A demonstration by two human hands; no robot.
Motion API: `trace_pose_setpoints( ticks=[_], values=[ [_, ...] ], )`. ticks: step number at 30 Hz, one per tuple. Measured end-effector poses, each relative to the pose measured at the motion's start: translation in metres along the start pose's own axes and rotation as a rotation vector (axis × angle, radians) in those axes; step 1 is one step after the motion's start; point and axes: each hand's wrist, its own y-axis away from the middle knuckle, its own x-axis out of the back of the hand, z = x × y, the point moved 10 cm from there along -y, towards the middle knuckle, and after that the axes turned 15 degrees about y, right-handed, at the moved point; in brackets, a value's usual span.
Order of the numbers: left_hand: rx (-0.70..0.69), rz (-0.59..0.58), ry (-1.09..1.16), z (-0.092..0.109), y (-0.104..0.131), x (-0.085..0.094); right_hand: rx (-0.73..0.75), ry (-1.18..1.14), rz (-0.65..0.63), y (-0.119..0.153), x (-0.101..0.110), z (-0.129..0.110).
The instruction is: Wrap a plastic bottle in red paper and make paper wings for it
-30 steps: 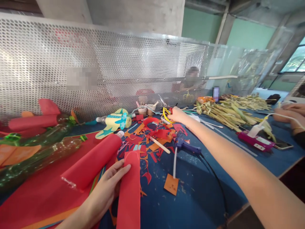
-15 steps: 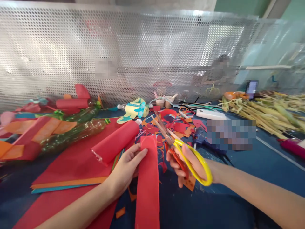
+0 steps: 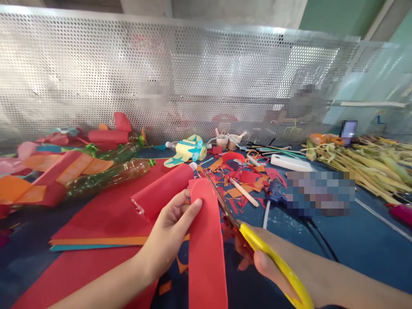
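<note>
My left hand (image 3: 175, 223) pinches a long red paper strip (image 3: 207, 249) near its top end, thumb on the face. A faint curved line shows on that end. In my right hand (image 3: 257, 253) are scissors (image 3: 238, 223) with one yellow and one red handle. Their blades lie along the strip's upper right edge, pointing up and left; whether they touch the paper I cannot tell. Just behind my left hand lies a bottle wrapped in red (image 3: 164, 189), on a stack of red, orange and blue sheets (image 3: 106, 214).
Paper scraps (image 3: 247, 176), a wooden stick (image 3: 244, 192) and a blue glue gun (image 3: 277, 195) lie beyond the scissors. Green plastic bottles (image 3: 109, 176) stand at left. A yellow-wrapped bottle (image 3: 189, 150) and dry husks (image 3: 370, 163) are farther back, before a perforated metal screen (image 3: 209, 73).
My right hand has brought the scissors lower and closer to the strip, turning them so the blades meet its right edge in view. My left hand keeps its pinch on the strip.
</note>
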Motion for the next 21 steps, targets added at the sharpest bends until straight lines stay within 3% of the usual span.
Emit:
trace_pose_setpoints(
  ticks=[4, 7, 17, 21],
  values=[
    [-0.029, -0.01, -0.027, 0.001, 0.001, -0.001, 0.097, 0.085, -0.007, -0.003, 0.013, -0.031],
    [-0.059, -0.01, -0.051, 0.004, 0.002, -0.003, 0.134, 0.127, -0.038, -0.005, 0.015, -0.041],
    [-0.078, -0.072, -0.09, 0.008, 0.002, -0.006, 0.153, 0.139, -0.048, -0.004, 0.013, -0.042],
    [-0.098, -0.086, -0.112, 0.01, 0.003, -0.009, 0.115, 0.091, 0.008, -0.004, 0.014, -0.036]
  ],
)
